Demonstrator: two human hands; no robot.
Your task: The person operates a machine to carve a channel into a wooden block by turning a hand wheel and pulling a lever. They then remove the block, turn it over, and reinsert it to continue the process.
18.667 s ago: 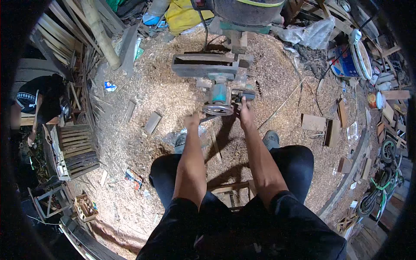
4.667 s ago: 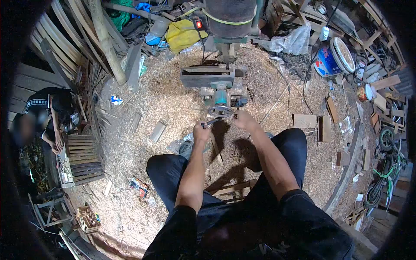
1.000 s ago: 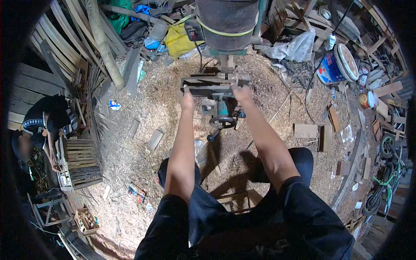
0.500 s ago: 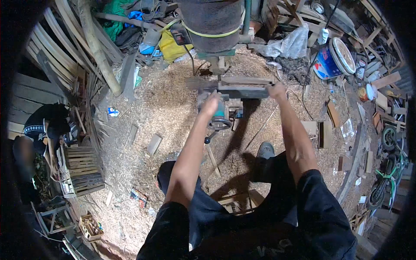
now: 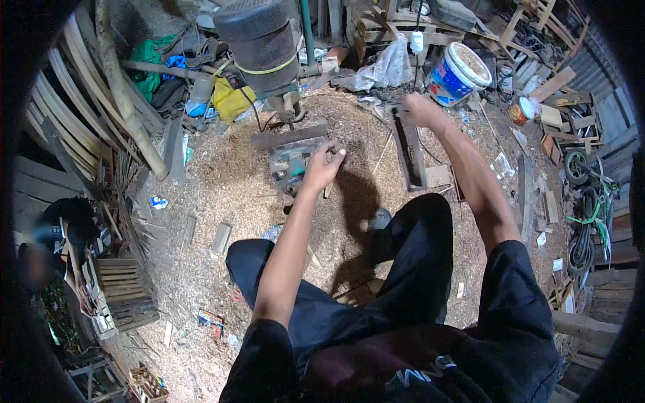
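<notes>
Watching the head cam feed here. The main thing in play is a long, dark wooden frame piece (image 5: 408, 151), narrow, with what look like two parallel rails and a gap down the middle, kinda grimy and nearly black next to the pale sawdust floor (image 5: 222, 181). Its long axis runs almost straight away from the person, leaning a touch to the side: the far end points up toward the blue-and-white bucket (image 5: 457, 72) and the near end points back toward the person's right knee, ending just beside a light wooden block (image 5: 438, 176). It sits to the right of the green machine (image 5: 287, 166), well apart from it. The right hand (image 5: 415, 109) is wrapped around the far end, fingers closed on it. The left hand (image 5: 324, 166) is at the machine's near right edge with fingers curled — I honestly can't tell if it's gripping anything. There's a dark plank (image 5: 289, 136) across the machine's top and a dark drum (image 5: 259, 40) with a yellow band above it.
</notes>
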